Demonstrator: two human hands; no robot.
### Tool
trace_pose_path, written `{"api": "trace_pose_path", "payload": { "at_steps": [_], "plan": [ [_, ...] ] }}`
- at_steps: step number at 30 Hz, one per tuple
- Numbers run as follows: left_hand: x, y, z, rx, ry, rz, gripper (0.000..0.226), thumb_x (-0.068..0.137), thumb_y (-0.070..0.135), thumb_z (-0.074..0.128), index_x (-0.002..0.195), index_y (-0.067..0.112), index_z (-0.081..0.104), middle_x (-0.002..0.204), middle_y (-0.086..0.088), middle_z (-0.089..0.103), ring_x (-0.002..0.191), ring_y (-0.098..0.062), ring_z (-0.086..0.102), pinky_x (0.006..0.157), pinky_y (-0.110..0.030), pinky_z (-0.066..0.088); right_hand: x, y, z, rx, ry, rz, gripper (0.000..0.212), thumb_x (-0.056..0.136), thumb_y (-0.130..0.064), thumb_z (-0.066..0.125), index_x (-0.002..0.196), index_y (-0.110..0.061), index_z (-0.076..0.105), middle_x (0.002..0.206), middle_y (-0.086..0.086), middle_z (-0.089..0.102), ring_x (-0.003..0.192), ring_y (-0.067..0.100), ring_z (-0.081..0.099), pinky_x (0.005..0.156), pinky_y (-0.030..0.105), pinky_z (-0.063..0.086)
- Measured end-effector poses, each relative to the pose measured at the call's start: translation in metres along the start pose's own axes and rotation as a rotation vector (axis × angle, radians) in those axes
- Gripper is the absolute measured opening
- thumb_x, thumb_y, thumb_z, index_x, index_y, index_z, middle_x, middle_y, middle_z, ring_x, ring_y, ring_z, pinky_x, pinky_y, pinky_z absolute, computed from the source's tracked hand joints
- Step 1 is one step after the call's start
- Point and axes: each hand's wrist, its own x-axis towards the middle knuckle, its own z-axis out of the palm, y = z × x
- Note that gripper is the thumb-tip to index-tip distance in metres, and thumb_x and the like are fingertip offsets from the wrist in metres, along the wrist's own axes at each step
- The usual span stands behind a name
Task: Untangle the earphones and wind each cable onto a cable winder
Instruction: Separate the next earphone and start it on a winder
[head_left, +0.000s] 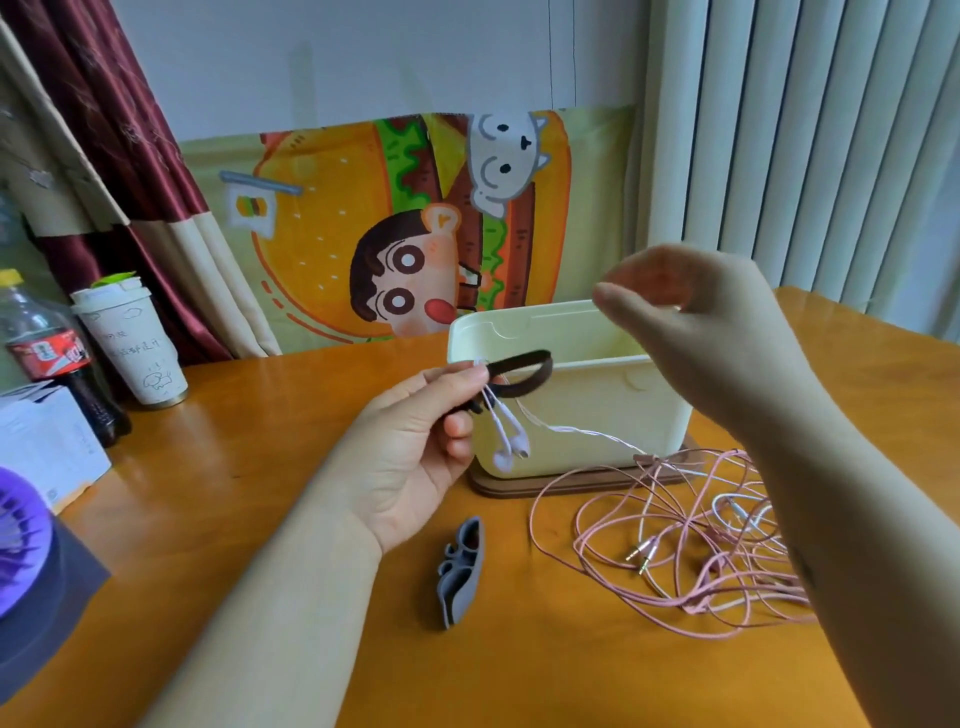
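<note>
Left hand (415, 447): I am watching it holding the dark brown cable winder (519, 369) between thumb and fingertips, palm turned toward the camera. The white earphones (511, 449) are hanging just below those fingertips, and their white cable (587, 431) is trailing away toward the right forearm. Right hand (691, 332): it is hovering above and to the right of the left hand, fingers curled toward the thumb. It is blurred, so I cannot tell whether it is holding anything. The pink cable tangle (675, 545) is lying on the worktop (260, 441) beneath the right forearm, with two jack plugs (641, 556) inside it. The grey cable winder (462, 571) is lying below the left hand, near the wrist. The cream box (597, 395) is standing behind both hands.
</note>
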Motion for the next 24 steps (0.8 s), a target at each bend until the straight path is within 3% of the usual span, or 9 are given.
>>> {"api": "trace_pose_path", "payload": {
  "at_steps": [2, 4, 8, 10, 13, 15, 17, 21, 24],
  "plan": [
    [0.001, 0.001, -0.002, -0.032, 0.041, 0.029, 0.02, 0.066, 0.012, 0.068, 0.084, 0.011, 0.062, 0.061, 0.004, 0.057, 0.04, -0.002, 0.043, 0.039, -0.011, 0.033, -0.008, -0.016, 0.004, 0.095, -0.27, 0.037, 0.025, 0.085, -0.039, 0.064, 0.075, -0.017, 0.07, 0.072, -0.003, 0.072, 0.069, 0.008, 0.067, 0.072, 0.029, 0.056],
    [0.001, 0.002, -0.002, -0.057, 0.068, 0.045, 0.021, 0.066, 0.014, 0.069, 0.086, 0.012, 0.061, 0.063, 0.003, 0.057, 0.04, -0.001, 0.043, 0.039, -0.011, 0.032, -0.014, -0.023, 0.013, 0.086, -0.518, 0.084, 0.032, 0.08, -0.048, 0.063, 0.08, -0.016, 0.07, 0.076, 0.002, 0.073, 0.074, 0.016, 0.069, 0.074, 0.037, 0.058],
    [0.001, 0.002, -0.001, -0.101, 0.115, 0.039, 0.007, 0.081, 0.012, 0.067, 0.084, 0.012, 0.06, 0.059, 0.003, 0.058, 0.039, -0.002, 0.043, 0.038, -0.011, 0.029, -0.025, -0.025, 0.032, 0.275, -0.709, 0.18, 0.045, 0.065, -0.058, 0.06, 0.092, -0.024, 0.07, 0.092, 0.003, 0.072, 0.092, 0.015, 0.068, 0.08, 0.035, 0.059],
    [0.001, 0.001, -0.001, -0.103, 0.126, 0.036, 0.005, 0.085, 0.014, 0.066, 0.085, 0.013, 0.06, 0.058, 0.002, 0.06, 0.039, -0.003, 0.041, 0.038, -0.011, 0.028, -0.03, -0.025, 0.041, 0.418, -0.704, 0.219, 0.038, 0.071, -0.05, 0.063, 0.096, -0.021, 0.069, 0.093, 0.006, 0.072, 0.092, 0.016, 0.068, 0.08, 0.034, 0.059],
    [0.002, 0.002, -0.003, -0.096, 0.134, 0.047, 0.018, 0.077, 0.022, 0.069, 0.092, 0.015, 0.064, 0.059, 0.005, 0.059, 0.04, -0.003, 0.04, 0.044, -0.013, 0.028, -0.034, -0.026, 0.05, 0.601, -0.609, 0.294, 0.014, 0.089, -0.025, 0.061, 0.096, -0.013, 0.061, 0.08, 0.005, 0.067, 0.076, 0.017, 0.068, 0.067, 0.028, 0.056],
    [0.002, 0.001, -0.005, -0.086, 0.146, 0.039, 0.038, 0.072, 0.029, 0.071, 0.107, 0.013, 0.069, 0.059, 0.009, 0.056, 0.048, -0.003, 0.04, 0.057, -0.018, 0.029, -0.036, -0.028, 0.053, 0.753, -0.575, 0.374, 0.007, 0.091, -0.019, 0.058, 0.094, -0.013, 0.056, 0.073, 0.001, 0.065, 0.067, 0.015, 0.066, 0.06, 0.024, 0.05],
    [0.003, -0.001, -0.005, -0.097, 0.156, 0.007, 0.038, 0.077, 0.032, 0.07, 0.112, 0.014, 0.07, 0.066, 0.009, 0.056, 0.054, -0.004, 0.038, 0.062, -0.021, 0.026, -0.037, -0.029, 0.056, 0.836, -0.537, 0.4, 0.007, 0.092, -0.019, 0.058, 0.092, -0.012, 0.056, 0.065, -0.004, 0.064, 0.061, 0.013, 0.065, 0.057, 0.021, 0.044],
    [0.002, -0.003, -0.001, -0.136, 0.134, -0.018, 0.022, 0.08, 0.031, 0.068, 0.097, 0.017, 0.072, 0.069, 0.007, 0.058, 0.053, -0.003, 0.039, 0.054, -0.014, 0.031, -0.037, -0.025, 0.061, 0.752, -0.392, 0.311, 0.01, 0.09, -0.018, 0.062, 0.082, -0.013, 0.06, 0.064, -0.001, 0.062, 0.059, 0.011, 0.061, 0.056, 0.021, 0.045],
    [0.001, -0.003, 0.001, -0.143, 0.094, 0.01, 0.029, 0.072, 0.03, 0.07, 0.095, 0.014, 0.073, 0.082, 0.0, 0.067, 0.053, -0.002, 0.05, 0.046, -0.011, 0.041, -0.036, -0.022, 0.06, 0.654, -0.302, 0.229, 0.01, 0.087, -0.019, 0.067, 0.078, -0.014, 0.063, 0.062, -0.003, 0.062, 0.059, 0.009, 0.06, 0.055, 0.019, 0.046]
  ]
}}
